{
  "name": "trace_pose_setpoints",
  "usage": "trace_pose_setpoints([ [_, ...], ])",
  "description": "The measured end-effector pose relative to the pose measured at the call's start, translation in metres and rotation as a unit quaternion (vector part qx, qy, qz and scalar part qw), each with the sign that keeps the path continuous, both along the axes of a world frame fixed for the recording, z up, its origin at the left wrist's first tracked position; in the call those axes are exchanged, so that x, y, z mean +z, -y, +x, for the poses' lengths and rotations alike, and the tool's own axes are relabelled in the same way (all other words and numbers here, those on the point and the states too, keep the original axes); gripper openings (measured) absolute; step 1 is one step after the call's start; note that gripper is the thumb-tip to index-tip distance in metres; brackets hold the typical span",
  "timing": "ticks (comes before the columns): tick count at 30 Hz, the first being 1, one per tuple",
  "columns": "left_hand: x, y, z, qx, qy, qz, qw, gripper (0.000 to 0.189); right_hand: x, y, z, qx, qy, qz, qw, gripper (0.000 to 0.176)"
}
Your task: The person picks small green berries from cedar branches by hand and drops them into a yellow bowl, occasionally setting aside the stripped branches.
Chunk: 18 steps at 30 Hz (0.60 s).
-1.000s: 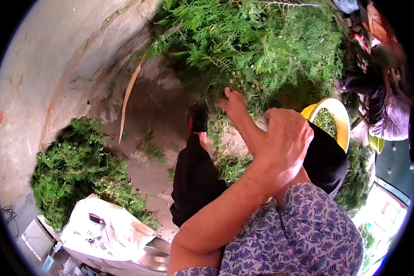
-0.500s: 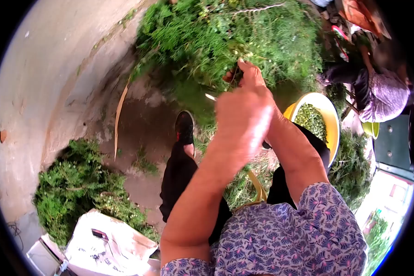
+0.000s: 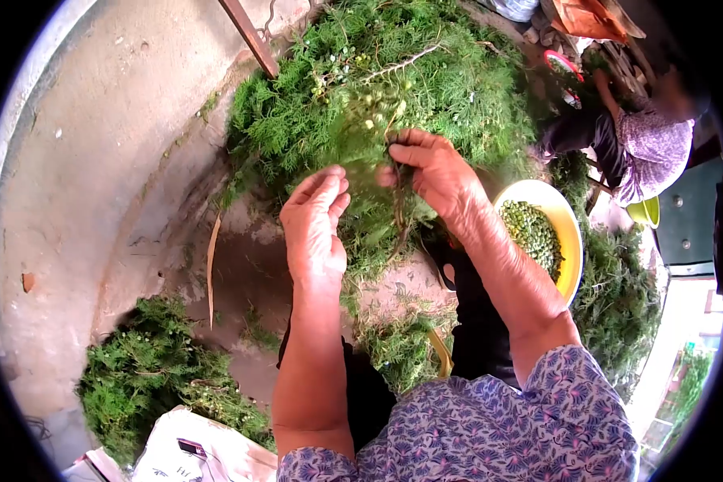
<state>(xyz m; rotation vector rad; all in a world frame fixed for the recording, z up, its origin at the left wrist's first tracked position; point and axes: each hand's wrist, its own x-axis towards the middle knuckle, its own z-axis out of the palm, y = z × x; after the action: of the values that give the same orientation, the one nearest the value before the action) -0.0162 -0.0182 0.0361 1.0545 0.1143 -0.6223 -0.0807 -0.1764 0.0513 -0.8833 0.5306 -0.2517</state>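
Observation:
My right hand (image 3: 442,175) grips the dark stem of an evergreen sprig (image 3: 399,210), whose lower end hangs down; its leafy part is blurred. To the left of it and apart from it is my left hand (image 3: 316,221), thumb and fingertips drawn together; anything between them is too small to make out. Beyond both hands spreads a large heap of green evergreen branches (image 3: 458,96), with a pale bare twig on top. By my right forearm stands a yellow basin (image 3: 569,233) holding many small green cones or berries (image 3: 530,233).
A smaller branch pile (image 3: 149,361) lies at lower left beside a white sack (image 3: 193,438) with a phone-like object on it. Another person (image 3: 651,153) sits at the right, near a red-rimmed container (image 3: 566,64). A wall (image 3: 96,185) runs along the left; clippings lie between my legs.
My hands, close together and overlapping before, are now apart, the left one lower and to the left. The sprig in my right hand shows more plainly. The camera view has shifted slightly.

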Motion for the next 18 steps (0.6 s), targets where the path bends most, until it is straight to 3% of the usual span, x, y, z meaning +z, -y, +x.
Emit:
trace_pose_setpoints([
  [4,-0.005,0.019,-0.004,-0.059,-0.003,0.002,0.998,0.015,0.004,-0.008,-0.010,0.024,0.024,0.014,0.999,0.021],
  [7,-0.002,0.031,-0.011,-0.067,-0.041,-0.041,0.996,0.013,0.020,-0.015,-0.018,0.086,-0.056,-0.087,0.991,0.043],
  [8,-0.003,0.034,-0.011,-0.054,-0.045,-0.035,0.997,0.013,0.015,-0.013,-0.019,0.083,-0.057,-0.081,0.992,0.043],
  [11,0.006,0.039,-0.013,-0.044,-0.065,-0.039,0.996,0.014,0.002,-0.007,-0.024,0.103,0.088,-0.051,0.990,0.041],
  [12,0.009,0.041,-0.013,-0.044,-0.077,-0.056,0.994,0.015,0.002,-0.003,-0.025,0.101,0.088,-0.048,0.990,0.041],
  [15,0.007,0.042,-0.012,-0.064,-0.058,-0.048,0.995,0.020,0.005,0.003,-0.027,0.066,0.031,-0.182,0.981,0.037],
  [18,0.004,0.044,-0.010,-0.069,-0.045,-0.032,0.996,0.024,0.003,0.006,-0.027,0.037,0.010,-0.185,0.982,0.034],
])
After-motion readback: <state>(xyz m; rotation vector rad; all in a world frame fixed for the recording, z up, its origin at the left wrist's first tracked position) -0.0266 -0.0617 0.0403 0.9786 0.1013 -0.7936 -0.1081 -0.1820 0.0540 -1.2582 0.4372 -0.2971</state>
